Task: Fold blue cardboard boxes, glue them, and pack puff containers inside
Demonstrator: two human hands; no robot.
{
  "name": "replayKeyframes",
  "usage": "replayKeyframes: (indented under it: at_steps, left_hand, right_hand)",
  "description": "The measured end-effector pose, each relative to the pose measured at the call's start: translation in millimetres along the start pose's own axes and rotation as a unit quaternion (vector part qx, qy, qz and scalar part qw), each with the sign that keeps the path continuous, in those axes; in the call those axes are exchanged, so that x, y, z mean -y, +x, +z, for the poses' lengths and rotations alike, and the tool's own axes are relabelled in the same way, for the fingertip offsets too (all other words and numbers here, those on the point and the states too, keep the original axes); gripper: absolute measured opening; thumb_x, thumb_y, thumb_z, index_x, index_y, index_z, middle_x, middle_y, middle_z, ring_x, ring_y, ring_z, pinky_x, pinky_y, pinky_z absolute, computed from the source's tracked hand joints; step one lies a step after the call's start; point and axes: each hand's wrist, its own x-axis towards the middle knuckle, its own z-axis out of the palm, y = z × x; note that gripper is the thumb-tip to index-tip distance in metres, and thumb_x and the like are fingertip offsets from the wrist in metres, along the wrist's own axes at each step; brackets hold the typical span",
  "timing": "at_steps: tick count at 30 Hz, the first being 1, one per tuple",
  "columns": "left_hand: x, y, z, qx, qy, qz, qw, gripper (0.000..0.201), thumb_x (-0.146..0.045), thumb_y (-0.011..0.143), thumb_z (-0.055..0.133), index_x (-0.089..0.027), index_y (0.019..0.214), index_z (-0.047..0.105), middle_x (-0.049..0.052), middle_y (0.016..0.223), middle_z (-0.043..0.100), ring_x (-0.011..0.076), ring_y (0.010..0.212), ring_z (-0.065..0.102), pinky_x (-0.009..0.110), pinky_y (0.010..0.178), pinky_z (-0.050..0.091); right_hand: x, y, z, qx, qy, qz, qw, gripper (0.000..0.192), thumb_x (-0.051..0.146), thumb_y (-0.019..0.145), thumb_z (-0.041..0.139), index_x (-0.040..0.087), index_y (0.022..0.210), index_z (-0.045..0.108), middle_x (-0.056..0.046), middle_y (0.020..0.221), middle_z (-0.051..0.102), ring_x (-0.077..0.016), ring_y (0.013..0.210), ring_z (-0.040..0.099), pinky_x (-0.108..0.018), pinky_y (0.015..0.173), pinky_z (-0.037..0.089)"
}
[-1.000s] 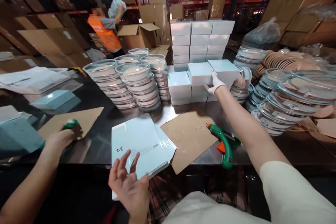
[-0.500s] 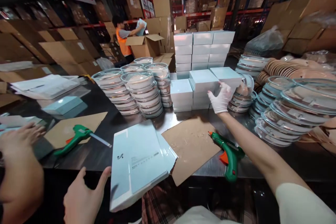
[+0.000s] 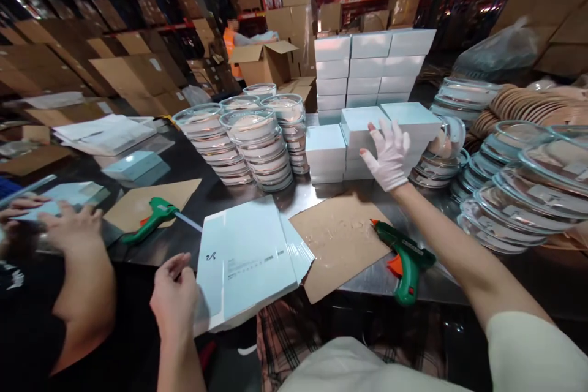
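My right hand (image 3: 388,153), in a white glove with some fingertips bare, is spread open at the front of the nearer light-blue boxes (image 3: 326,156). It holds nothing; I cannot tell whether it touches them. My bare left hand (image 3: 174,288) has its fingers curled in, with nothing visible in them, beside the left edge of a pile of flat light-blue cartons (image 3: 250,251). That pile lies at the table's front edge, printed side up. Right of it, a green glue gun (image 3: 404,260) with an orange trigger rests partly on a cardboard sheet (image 3: 340,242).
Stacked glass-rimmed round containers (image 3: 257,150) stand left of the boxes, and more round containers (image 3: 537,190) stand at right. A co-worker's hands (image 3: 71,220) handle a light-blue box at left, near a second glue gun (image 3: 156,214). Another person stands behind an open carton (image 3: 264,64).
My left hand has moved up and right, and its fingers have curled in. My right hand's fingers have spread and turned upward near the boxes. The view has shifted.
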Motion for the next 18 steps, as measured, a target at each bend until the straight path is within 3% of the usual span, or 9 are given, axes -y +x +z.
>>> replayKeyframes:
  at_steps: [2, 3, 5, 7, 9, 11, 14, 16, 18]
  left_hand:
    - [-11.2, -0.9, -0.1, -0.001, 0.024, -0.053, 0.998, 0.078, -0.060, 0.085, 0.065, -0.012, 0.144, 0.051, 0.028, 0.149, 0.062, 0.0482, 0.142, 0.058, 0.066, 0.113, 0.049]
    - [-16.2, -0.5, -0.6, 0.045, 0.051, -0.082, 0.994, 0.083, -0.065, 0.080, 0.070, -0.011, 0.141, 0.054, 0.030, 0.148, 0.062, 0.0522, 0.141, 0.057, 0.069, 0.111, 0.048]
    - [-24.8, -1.3, -5.1, 0.136, 0.092, -0.117, 0.980, 0.074, -0.064, 0.079, 0.072, -0.009, 0.129, 0.063, 0.031, 0.134, 0.069, 0.0546, 0.131, 0.063, 0.068, 0.107, 0.051]
    - [-33.9, -9.7, -14.5, 0.113, 0.094, -0.116, 0.982, 0.067, -0.061, 0.082, 0.069, -0.011, 0.126, 0.065, 0.027, 0.125, 0.074, 0.0504, 0.121, 0.069, 0.063, 0.103, 0.054]
    - [-47.8, -28.7, -24.5, 0.017, 0.052, -0.045, 0.997, 0.072, -0.065, 0.079, 0.071, -0.015, 0.131, 0.063, 0.021, 0.123, 0.075, 0.0433, 0.113, 0.073, 0.055, 0.097, 0.058]
    - [-67.0, -55.6, -28.2, 0.008, -0.020, 0.084, 0.996, 0.074, -0.071, 0.075, 0.076, -0.019, 0.127, 0.064, 0.013, 0.115, 0.078, 0.0331, 0.097, 0.076, 0.042, 0.084, 0.062]
    - [-93.6, -96.8, -17.9, 0.186, -0.058, 0.256, 0.947, 0.059, -0.071, 0.079, 0.077, -0.024, 0.113, 0.069, 0.003, 0.093, 0.079, 0.0208, 0.068, 0.072, 0.028, 0.062, 0.055]
    - [-100.9, -116.3, -6.2, 0.301, -0.058, 0.304, 0.902, 0.046, -0.067, 0.086, 0.072, -0.027, 0.107, 0.071, -0.001, 0.079, 0.077, 0.0176, 0.056, 0.067, 0.025, 0.055, 0.051]
    - [-98.8, -125.1, 2.7, 0.363, -0.055, 0.317, 0.874, 0.040, -0.064, 0.091, 0.068, -0.028, 0.106, 0.073, -0.002, 0.075, 0.076, 0.0179, 0.053, 0.067, 0.025, 0.054, 0.050]
  right_hand:
    - [27.7, -50.2, -14.2, -0.032, 0.074, -0.075, 0.994, 0.057, 0.043, 0.103, 0.053, 0.021, 0.156, 0.053, -0.015, 0.162, 0.052, -0.0366, 0.158, 0.035, -0.061, 0.131, 0.024]
    - [41.0, -78.0, -20.6, -0.021, 0.108, -0.125, 0.986, 0.052, 0.040, 0.103, 0.052, 0.024, 0.152, 0.055, -0.013, 0.155, 0.059, -0.0341, 0.154, 0.044, -0.058, 0.128, 0.031]
    - [62.2, -131.5, -30.9, 0.031, 0.146, -0.232, 0.961, 0.045, 0.035, 0.100, 0.056, 0.030, 0.145, 0.058, -0.009, 0.142, 0.069, -0.0316, 0.143, 0.057, -0.055, 0.124, 0.038]
    - [74.8, -172.8, -38.1, 0.070, 0.164, -0.286, 0.941, 0.046, 0.028, 0.097, 0.060, 0.033, 0.143, 0.058, -0.007, 0.136, 0.073, -0.0299, 0.136, 0.063, -0.054, 0.121, 0.041]
    - [81.8, -195.6, -44.6, 0.071, 0.179, -0.271, 0.943, 0.054, 0.024, 0.096, 0.060, 0.034, 0.149, 0.052, -0.007, 0.136, 0.073, -0.0295, 0.135, 0.063, -0.054, 0.118, 0.044]
    - [87.5, -200.3, -52.6, 0.059, 0.184, -0.220, 0.956, 0.061, 0.025, 0.096, 0.060, 0.037, 0.155, 0.048, -0.008, 0.141, 0.070, -0.0314, 0.139, 0.060, -0.056, 0.119, 0.044]
    - [93.6, -189.4, -65.5, 0.058, 0.161, -0.118, 0.978, 0.055, 0.032, 0.098, 0.062, 0.036, 0.152, 0.053, -0.009, 0.142, 0.068, -0.0344, 0.141, 0.058, -0.057, 0.120, 0.043]
    - [91.8, -183.7, -72.7, 0.058, 0.162, -0.071, 0.983, 0.043, 0.034, 0.100, 0.061, 0.030, 0.143, 0.062, -0.012, 0.132, 0.072, -0.0335, 0.129, 0.065, -0.054, 0.114, 0.049]
    - [84.8, -185.3, -79.3, 0.078, 0.190, -0.055, 0.977, 0.029, 0.035, 0.101, 0.063, 0.026, 0.128, 0.068, -0.011, 0.116, 0.076, -0.0297, 0.111, 0.072, -0.048, 0.102, 0.056]
